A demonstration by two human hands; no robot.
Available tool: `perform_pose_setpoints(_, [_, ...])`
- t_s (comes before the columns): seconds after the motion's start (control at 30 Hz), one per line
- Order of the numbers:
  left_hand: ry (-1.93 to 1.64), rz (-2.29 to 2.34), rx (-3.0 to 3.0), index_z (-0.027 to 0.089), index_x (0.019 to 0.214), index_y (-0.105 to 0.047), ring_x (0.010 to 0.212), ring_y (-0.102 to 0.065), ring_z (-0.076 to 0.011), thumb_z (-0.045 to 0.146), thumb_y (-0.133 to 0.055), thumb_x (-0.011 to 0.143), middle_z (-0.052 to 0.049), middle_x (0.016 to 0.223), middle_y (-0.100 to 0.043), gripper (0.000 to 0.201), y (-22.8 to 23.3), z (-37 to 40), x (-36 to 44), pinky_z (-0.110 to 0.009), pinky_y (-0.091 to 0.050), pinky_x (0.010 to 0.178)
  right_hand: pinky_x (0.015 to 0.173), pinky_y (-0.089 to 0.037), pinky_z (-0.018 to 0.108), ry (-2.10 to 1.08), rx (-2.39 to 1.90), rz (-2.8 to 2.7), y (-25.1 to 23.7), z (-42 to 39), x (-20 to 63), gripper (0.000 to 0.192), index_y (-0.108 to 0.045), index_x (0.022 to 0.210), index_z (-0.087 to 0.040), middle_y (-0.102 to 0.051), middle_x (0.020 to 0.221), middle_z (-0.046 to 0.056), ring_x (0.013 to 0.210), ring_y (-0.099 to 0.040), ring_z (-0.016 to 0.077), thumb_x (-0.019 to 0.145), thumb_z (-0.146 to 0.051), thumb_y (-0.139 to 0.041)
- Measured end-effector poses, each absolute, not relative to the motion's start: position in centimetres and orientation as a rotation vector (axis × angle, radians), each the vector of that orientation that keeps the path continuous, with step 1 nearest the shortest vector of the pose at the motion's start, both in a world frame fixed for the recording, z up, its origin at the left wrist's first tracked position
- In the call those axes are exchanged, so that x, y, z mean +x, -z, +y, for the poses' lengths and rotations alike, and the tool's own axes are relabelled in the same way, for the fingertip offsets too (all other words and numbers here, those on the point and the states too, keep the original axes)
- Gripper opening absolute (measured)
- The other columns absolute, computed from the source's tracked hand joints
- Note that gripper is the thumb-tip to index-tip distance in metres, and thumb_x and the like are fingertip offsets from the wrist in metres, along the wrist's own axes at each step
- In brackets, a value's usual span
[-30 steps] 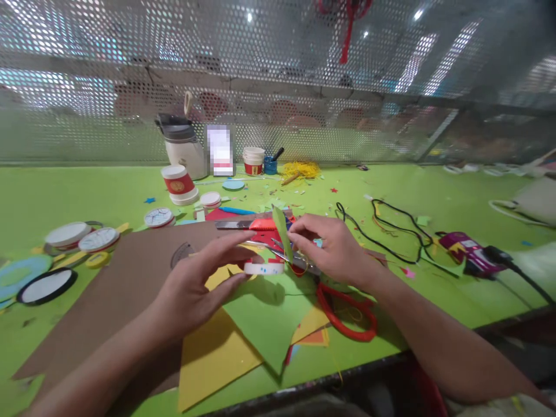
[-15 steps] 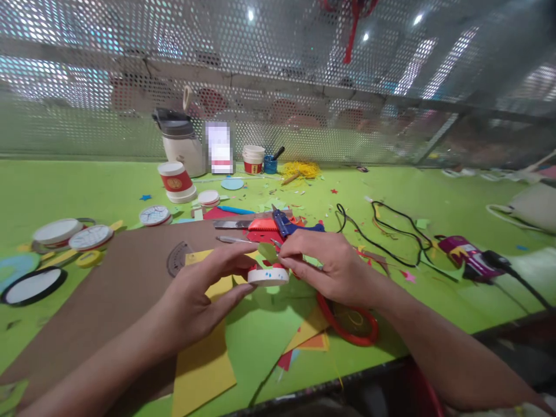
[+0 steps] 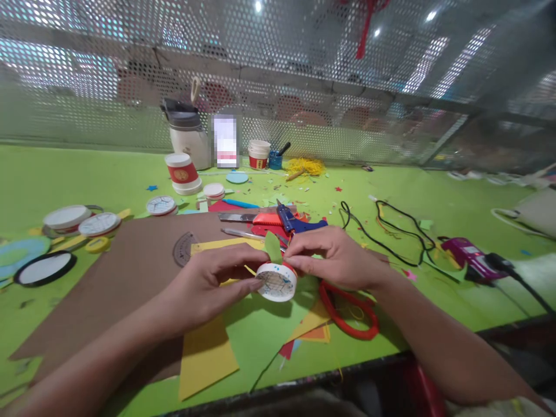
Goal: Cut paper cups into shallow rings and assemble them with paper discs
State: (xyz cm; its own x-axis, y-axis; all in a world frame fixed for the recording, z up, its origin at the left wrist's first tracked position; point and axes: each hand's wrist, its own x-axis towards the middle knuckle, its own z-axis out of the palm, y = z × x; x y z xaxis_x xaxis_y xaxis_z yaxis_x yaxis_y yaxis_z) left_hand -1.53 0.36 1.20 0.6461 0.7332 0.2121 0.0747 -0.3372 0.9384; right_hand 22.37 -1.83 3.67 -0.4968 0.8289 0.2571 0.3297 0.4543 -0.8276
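Observation:
A small round white lid-like disc, with dark drawn lines on its face and blue dots on its rim, is held up between my two hands. My left hand grips its left edge between thumb and fingers. At its upper right edge, my right hand is closed in a pinch, the fingertips against the disc's red part. A green paper leaf stands up from the top of the disc. Below lie green paper and a yellow paper sheet.
Brown cardboard lies at left, with lids and a magnifying glass beyond. Behind my hands are a cutter knife and a blue glue gun. Red-handled scissors lie near the front edge. A black cord runs right.
The disc has tilted so that its lined face now shows, where before mostly its rim was visible. The green leaf now stands more upright. The whole view has shifted slightly.

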Motion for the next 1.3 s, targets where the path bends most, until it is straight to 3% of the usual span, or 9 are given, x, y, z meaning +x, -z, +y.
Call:
perform_pose_setpoints(0.3, [-0.727,0.663,1.597,0.021,0.098,-0.074,0.070,-0.064,-0.0094,0.017,-0.074,0.077,0.000,0.087,-0.074,0.022,-1.5,0.3,-1.3,-0.016,-0.053,0.064,0.059,-0.047,0.023,-1.151,-0.997,-1.873,-2.9,-1.7,21.9,0.012,-0.070,0.080,-0.013,-0.066,0.070,0.002,0.062,-0.057,0.0115,0.085,-0.022,-0.064])
perform_pose_setpoints(0.67, [-0.711,0.738,1.456,0.020,0.107,-0.072,0.081,-0.067,-0.0153,0.027,-0.075,0.077,-0.003,0.092,-0.076,0.031,-1.1,0.9,-1.5,-0.024,-0.055,0.071,0.054,-0.044,0.021,-1.265,-1.089,-1.731,-2.6,-1.5,21.9,0.010,-0.067,0.075,-0.014,-0.062,0.063,-0.001,0.056,-0.054,0.0087,0.081,-0.022,-0.066])
perform_pose_setpoints(0.77, [-0.598,0.848,1.487,0.019,0.112,-0.069,0.073,-0.067,-0.0160,0.030,-0.069,0.080,-0.005,0.094,-0.075,0.034,-1.9,1.7,-2.0,-0.027,-0.055,0.068,0.051,-0.045,0.021,-1.287,-1.189,-1.630,-2.1,-1.0,21.8,0.013,-0.065,0.074,-0.015,-0.062,0.061,-0.001,0.052,-0.055,0.0086,0.083,-0.024,-0.063])
perform_pose_setpoints(0.87, [-0.459,0.933,1.622,0.018,0.105,-0.068,0.059,-0.063,-0.0153,0.024,-0.062,0.077,-0.002,0.079,-0.072,0.029,-2.7,2.4,-2.5,-0.027,-0.053,0.058,0.047,-0.047,0.020,-1.332,-1.287,-1.501,-1.4,-0.3,21.8,0.015,-0.062,0.072,-0.016,-0.064,0.062,-0.001,0.049,-0.058,0.0082,0.083,-0.026,-0.062])
perform_pose_setpoints(0.97, [-0.256,0.971,1.905,0.018,0.087,-0.068,0.066,-0.063,-0.0173,0.017,-0.054,0.072,-0.001,0.076,-0.070,0.022,-3.0,2.7,-2.7,-0.025,-0.050,0.058,0.041,-0.045,0.017,-1.438,-1.340,-1.433,-1.0,-0.1,21.5,0.016,-0.061,0.069,-0.016,-0.064,0.059,-0.001,0.045,-0.059,0.0076,0.081,-0.025,-0.066])
perform_pose_setpoints(1.1, [-0.040,0.958,2.222,0.021,0.088,-0.070,0.077,-0.064,-0.0184,0.015,-0.048,0.071,-0.001,0.085,-0.072,0.029,-2.8,2.2,-2.7,-0.025,-0.047,0.068,0.034,-0.042,0.015,-1.610,-1.358,-1.409,-0.7,-0.7,20.5,0.017,-0.060,0.068,-0.014,-0.065,0.056,-0.001,0.041,-0.059,0.0082,0.083,-0.022,-0.063])
perform_pose_setpoints(1.3, [0.056,1.026,2.524,0.022,0.090,-0.067,0.073,-0.064,-0.0213,0.036,-0.053,0.082,-0.005,0.086,-0.072,0.022,-1.8,0.8,-2.2,-0.029,-0.043,0.062,0.029,-0.040,0.014,-1.720,-1.468,-1.398,0.7,-1.3,19.1,0.020,-0.058,0.067,-0.014,-0.063,0.050,-0.002,0.035,-0.058,0.0082,0.087,-0.013,-0.055])
